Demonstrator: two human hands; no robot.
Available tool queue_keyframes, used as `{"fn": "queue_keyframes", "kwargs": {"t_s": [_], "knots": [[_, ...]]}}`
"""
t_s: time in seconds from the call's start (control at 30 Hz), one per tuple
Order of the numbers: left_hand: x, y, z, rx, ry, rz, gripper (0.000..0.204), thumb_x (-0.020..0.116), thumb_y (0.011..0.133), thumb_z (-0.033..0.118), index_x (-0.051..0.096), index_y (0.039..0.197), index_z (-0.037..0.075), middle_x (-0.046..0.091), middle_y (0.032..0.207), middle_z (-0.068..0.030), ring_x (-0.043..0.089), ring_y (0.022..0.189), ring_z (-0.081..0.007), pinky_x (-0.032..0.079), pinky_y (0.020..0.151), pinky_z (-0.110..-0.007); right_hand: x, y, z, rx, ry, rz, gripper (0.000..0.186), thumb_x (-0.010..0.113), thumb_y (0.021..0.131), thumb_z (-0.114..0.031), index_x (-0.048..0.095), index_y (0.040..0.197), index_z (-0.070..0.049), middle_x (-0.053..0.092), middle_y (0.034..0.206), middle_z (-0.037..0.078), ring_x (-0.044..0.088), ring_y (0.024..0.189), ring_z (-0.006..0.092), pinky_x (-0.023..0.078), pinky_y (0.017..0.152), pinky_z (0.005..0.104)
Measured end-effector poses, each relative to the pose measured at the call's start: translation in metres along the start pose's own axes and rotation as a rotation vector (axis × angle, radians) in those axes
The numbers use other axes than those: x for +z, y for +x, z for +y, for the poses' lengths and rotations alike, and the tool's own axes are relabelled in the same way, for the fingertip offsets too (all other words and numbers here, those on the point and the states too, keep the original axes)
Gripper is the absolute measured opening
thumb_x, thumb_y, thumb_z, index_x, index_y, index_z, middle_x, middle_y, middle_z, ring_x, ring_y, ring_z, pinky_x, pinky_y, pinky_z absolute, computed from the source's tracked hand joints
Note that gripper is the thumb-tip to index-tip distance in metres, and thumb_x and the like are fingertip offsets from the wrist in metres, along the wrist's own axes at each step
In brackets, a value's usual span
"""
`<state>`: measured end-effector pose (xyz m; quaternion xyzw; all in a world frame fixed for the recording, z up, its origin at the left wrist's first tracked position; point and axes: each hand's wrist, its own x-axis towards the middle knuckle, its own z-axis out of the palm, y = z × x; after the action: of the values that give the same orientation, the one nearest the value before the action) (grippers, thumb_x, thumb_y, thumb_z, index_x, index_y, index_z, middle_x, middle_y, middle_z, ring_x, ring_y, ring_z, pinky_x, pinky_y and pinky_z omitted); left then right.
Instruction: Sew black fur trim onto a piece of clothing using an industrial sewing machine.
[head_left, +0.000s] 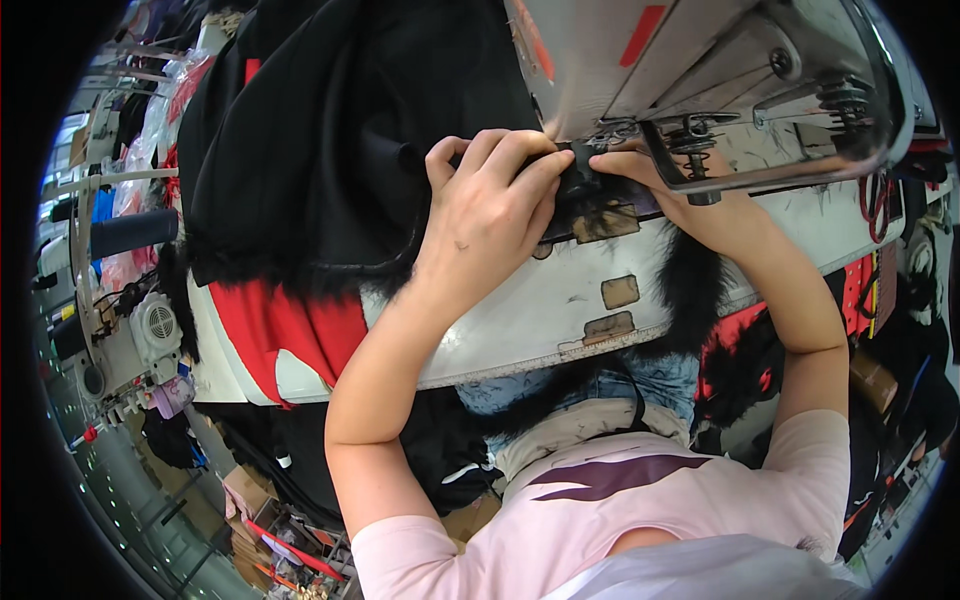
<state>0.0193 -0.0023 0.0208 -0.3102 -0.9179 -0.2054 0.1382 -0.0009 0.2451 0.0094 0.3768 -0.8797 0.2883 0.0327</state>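
A large black garment (330, 130) with a furry edge is spread over the sewing machine's bed at the left. My left hand (490, 195) bends its fingers onto the black fabric beside the presser foot, thumb and forefinger drawn together there. From the other side, my right hand (705, 205) reaches in under the sewing machine head (640, 70), pinching the work's edge. Its farther fingers are partly hidden by the machine. A black fur strip (692, 285) hangs below that hand over the front edge. The needle itself is hard to make out.
Red cloth (290, 325) lies on the white table (490, 335) at the left. A metal guard bar (780, 178) juts out near my right wrist. A thread stand and a small white motor-like unit (157, 325) stand at far left. Black fur also lies near my lap.
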Motion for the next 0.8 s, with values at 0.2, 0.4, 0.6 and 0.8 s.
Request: {"fn": "queue_keyframes", "kwargs": {"t_s": [0.2,0.4,0.6,0.8], "knots": [[-0.003,0.001,0.000,-0.011,-0.012,-0.018,0.023,0.071,0.079,0.008,0.071,0.102,0.010,0.063,0.105,0.0021,0.058,0.101,-0.0169,0.033,0.093,-0.040,0.008,0.009,0.003,-0.066,-0.029,0.060,0.045,0.058,0.086,0.006,0.063,0.125,-0.015,0.068,0.108,0.007,0.067,0.094,0.0241,0.052,0.083,0.0361],[0.000,-0.002,0.001,0.052,0.082,-0.003,0.028,0.073,0.076,0.010,0.071,0.104,0.012,0.063,0.107,0.0047,0.059,0.103,-0.0136,0.031,0.095,-0.040,0.009,0.002,0.005,-0.169,-0.338,0.072,0.049,0.062,0.089,-0.010,0.054,0.136,-0.022,0.066,0.116,-0.001,0.066,0.093,0.0150,0.048,0.072,0.0282],[0.000,-0.006,0.003,0.181,0.221,0.005,0.032,0.071,0.074,0.014,0.071,0.105,0.012,0.060,0.109,0.0060,0.058,0.104,-0.0104,0.031,0.098,-0.039,0.005,0.000,0.001,-0.200,-0.338,0.022,0.055,0.061,0.084,-0.006,0.056,0.137,-0.020,0.064,0.120,0.006,0.067,0.097,0.0213,0.050,0.074,0.0290],[-0.005,-0.005,0.007,0.198,0.286,-0.030,0.032,0.069,0.075,0.015,0.071,0.107,0.011,0.060,0.113,0.0061,0.057,0.107,-0.0094,0.030,0.101,-0.039,0.003,-0.005,-0.002,-0.172,-0.146,0.010,0.052,0.058,0.085,-0.006,0.058,0.136,-0.018,0.061,0.128,0.009,0.063,0.110,0.0264,0.050,0.094,0.0377]]}}
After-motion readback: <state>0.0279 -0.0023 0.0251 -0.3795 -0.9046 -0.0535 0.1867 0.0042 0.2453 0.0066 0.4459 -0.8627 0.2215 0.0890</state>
